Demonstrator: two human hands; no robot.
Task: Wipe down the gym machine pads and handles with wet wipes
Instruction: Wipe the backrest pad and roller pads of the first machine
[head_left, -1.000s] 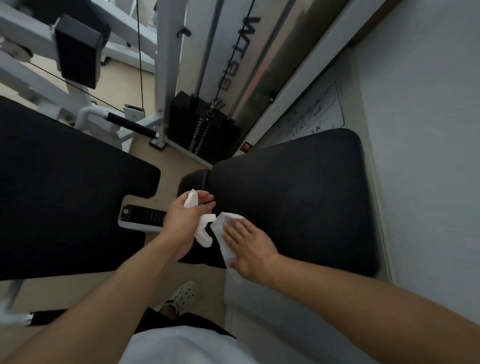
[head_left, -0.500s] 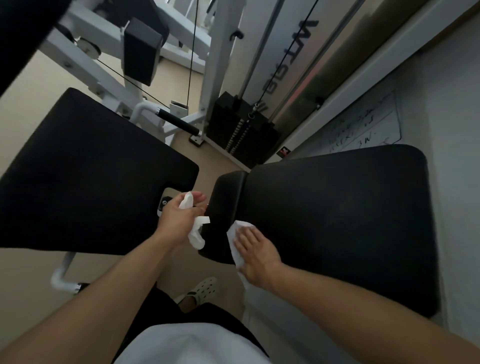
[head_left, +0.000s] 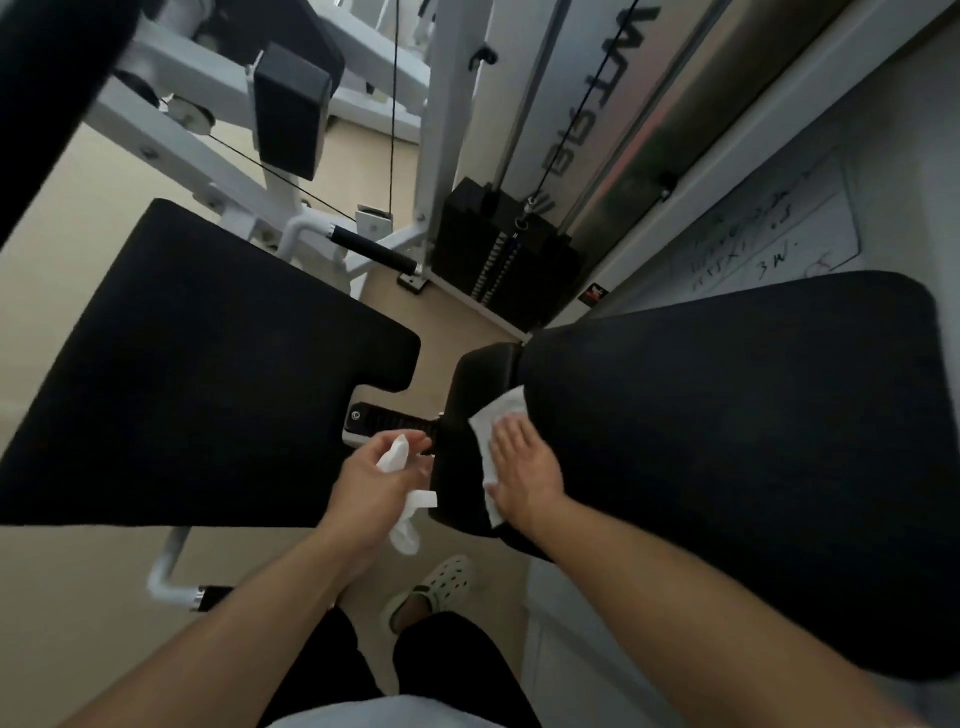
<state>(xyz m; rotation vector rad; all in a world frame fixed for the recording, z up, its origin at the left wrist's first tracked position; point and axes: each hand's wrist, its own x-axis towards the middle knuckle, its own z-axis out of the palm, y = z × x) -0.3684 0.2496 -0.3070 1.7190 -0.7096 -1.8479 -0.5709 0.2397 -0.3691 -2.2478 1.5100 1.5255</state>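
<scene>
Two black machine pads filled the middle of the frame: a large flat pad (head_left: 197, 374) on the left and a larger one (head_left: 737, 457) on the right, with a narrow gap between them. At the right pad's near left edge sat a smaller rounded pad section (head_left: 478, 384). The right hand (head_left: 524, 470) lay flat on that edge, fingers straight and together, pressing a spread white wet wipe (head_left: 491, 431) against the black upholstery; the wipe showed past the fingertips and along the thumb side. The left hand (head_left: 371, 486) hovered in the gap just left of it, fingers curled round a second, crumpled wet wipe (head_left: 402, 512) whose tail hung below the palm. Behind the left hand a white bracket with a black ribbed adjuster (head_left: 384, 418) bridged the gap.

Higher up, centre frame, a black weight stack (head_left: 498, 249) stood on the floor with a cable running up from it, beside white frame tubes and a black-gripped handle (head_left: 371, 249). A small black block pad (head_left: 291, 109) hung in the upper left. A whiteboard with handwriting (head_left: 769, 239) leaned at the right wall. Near the bottom centre, a pale perforated clog (head_left: 441, 584) was on the beige floor, with another black-tipped handle (head_left: 208, 597) at lower left.
</scene>
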